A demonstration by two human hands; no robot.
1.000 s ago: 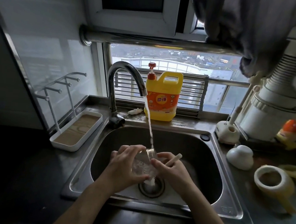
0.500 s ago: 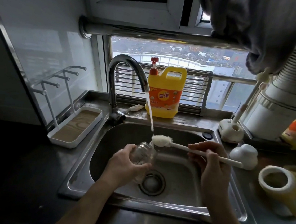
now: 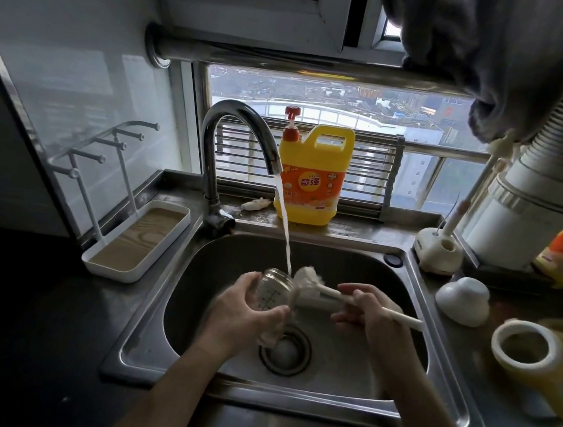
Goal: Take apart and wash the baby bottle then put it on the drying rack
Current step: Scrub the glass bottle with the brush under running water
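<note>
step: washing | holding bottle point(image 3: 274, 290) in left grip point(image 3: 246, 310) over sink point(image 3: 227, 263), mouth tilted toward tap stream point(image 3: 284, 224) for rinsing | pinching brush point(image 3: 308, 279) handle in right grip point(image 3: 370, 311), head touching bottle mouth, likely for scrubbing inside | drying rack point(image 3: 140, 237) on table, left, not yet used
</note>
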